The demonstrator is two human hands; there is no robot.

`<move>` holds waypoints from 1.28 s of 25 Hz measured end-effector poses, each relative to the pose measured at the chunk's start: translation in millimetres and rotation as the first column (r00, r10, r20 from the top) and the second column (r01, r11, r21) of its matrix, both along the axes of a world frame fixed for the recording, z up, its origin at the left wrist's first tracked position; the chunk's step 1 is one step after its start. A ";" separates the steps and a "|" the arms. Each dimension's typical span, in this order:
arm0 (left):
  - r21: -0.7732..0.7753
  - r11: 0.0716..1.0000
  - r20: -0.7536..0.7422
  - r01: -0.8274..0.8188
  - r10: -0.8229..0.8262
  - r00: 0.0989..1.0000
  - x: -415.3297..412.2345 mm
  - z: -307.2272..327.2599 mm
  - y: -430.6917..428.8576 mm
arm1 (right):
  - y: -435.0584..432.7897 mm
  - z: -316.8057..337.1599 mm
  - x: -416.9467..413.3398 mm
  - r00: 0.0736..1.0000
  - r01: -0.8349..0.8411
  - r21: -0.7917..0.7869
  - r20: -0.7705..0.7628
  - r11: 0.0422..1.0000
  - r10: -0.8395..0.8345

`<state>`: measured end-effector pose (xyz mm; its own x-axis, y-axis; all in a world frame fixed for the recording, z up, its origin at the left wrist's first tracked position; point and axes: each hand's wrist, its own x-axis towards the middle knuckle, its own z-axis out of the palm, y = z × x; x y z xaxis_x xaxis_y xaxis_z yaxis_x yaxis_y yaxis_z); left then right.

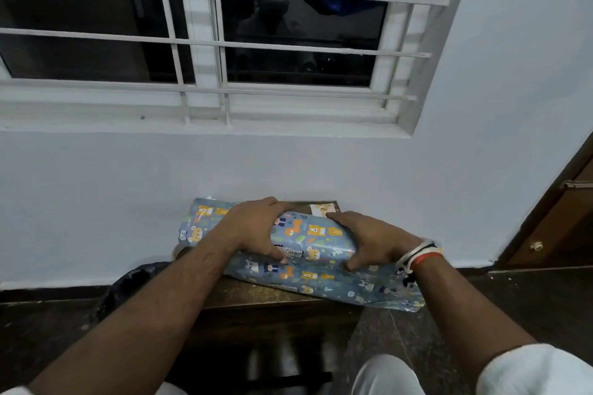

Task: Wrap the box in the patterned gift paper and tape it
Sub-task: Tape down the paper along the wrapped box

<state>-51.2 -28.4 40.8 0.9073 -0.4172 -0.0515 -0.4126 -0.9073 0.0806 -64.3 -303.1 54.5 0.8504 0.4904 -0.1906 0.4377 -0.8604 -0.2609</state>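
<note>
Blue gift paper [316,236] printed with orange bears lies folded over the box, which is hidden under it, on a small brown wooden table [253,293] against the wall. My left hand [256,229] grips the covered box from its left side, fingers curled over the far edge and thumb on the near face. My right hand [369,240] grips the right end the same way. Loose paper spreads toward the front right [369,289] and sticks out at the back left [202,218].
A small printed card or label [322,209] lies on the table behind the box. A roll-like object [180,251] peeks out left of my left forearm. A dark bag [134,282] sits on the floor at left. A wooden door [558,224] stands at right.
</note>
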 end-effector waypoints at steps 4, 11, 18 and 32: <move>0.066 0.998 -0.008 -0.004 0.005 1.000 9.1 3.9 -7.0 | 7.1 -21.1 -4.1 0.988 0.036 -0.056 0.149 0.998 -0.028; 0.086 0.996 -0.030 0.019 -0.017 0.999 12.8 8.3 -11.8 | 13.0 -28.2 -14.1 0.964 0.073 -0.124 0.264 0.990 -0.038; -0.076 0.994 -0.163 -0.072 0.059 0.985 11.0 34.8 -12.5 | 26.0 -10.2 -13.3 0.933 -0.003 -0.069 0.358 0.998 0.027; -0.398 0.867 -0.062 -0.301 0.302 0.951 12.8 -3.8 147.0 | 48.0 -6.5 -20.4 0.950 0.097 -0.247 0.313 0.964 -0.015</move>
<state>-38.5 118.6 37.0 0.9922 -0.1082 0.0625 -0.1248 -0.8787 0.4607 -84.7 -255.1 48.0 0.9120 0.4091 -0.0298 0.4098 -0.9054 0.1107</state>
